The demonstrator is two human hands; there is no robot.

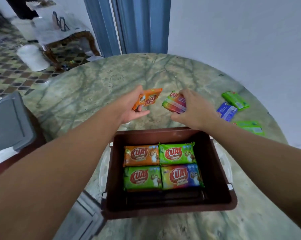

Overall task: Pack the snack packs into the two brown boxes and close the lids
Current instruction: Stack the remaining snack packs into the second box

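An open brown box [217, 172] sits on the marble table near me, with several snack packs lying flat inside: orange [141, 155], green [177, 153], green [142, 177] and rainbow [180, 176]. Beyond the box, my left hand [131, 108] holds an orange pack [150, 98] above the table. Beside it, my right hand [194, 110] grips a rainbow pack [174, 101]. Only one brown box is in view.
Loose packs lie at the table's right: a green one [235, 99], a blue one [227, 111] and another green one [249, 126]. A grey lid or tray [6, 122] sits at the left. The white wall [241, 40] stands behind the round table [97, 87].
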